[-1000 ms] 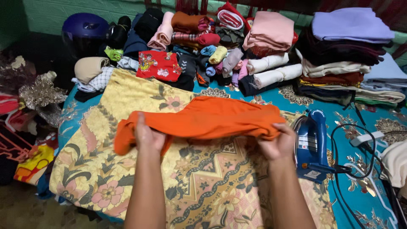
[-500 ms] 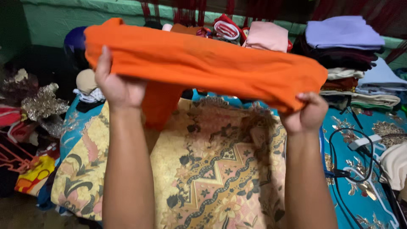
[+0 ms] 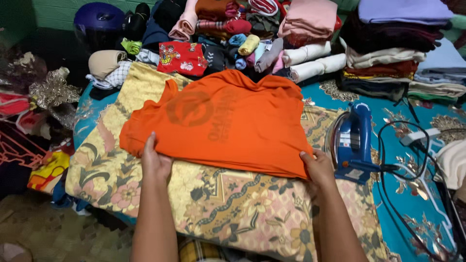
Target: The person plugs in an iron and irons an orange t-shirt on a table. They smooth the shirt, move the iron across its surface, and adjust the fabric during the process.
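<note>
Orange T-shirt (image 3: 228, 121), held aloft a moment ago, now lies spread on the floral cloth (image 3: 233, 208); left hand (image 3: 155, 162) and right hand (image 3: 318, 167) pinch its near hem, ready for smoothing.

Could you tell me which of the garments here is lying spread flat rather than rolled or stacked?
The orange shirt, spread flat; the rest sit rolled or stacked behind.

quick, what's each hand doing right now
Left hand: closed on the near hem of the orange shirt.
Right hand: closed on the shirt's near right corner.
</note>
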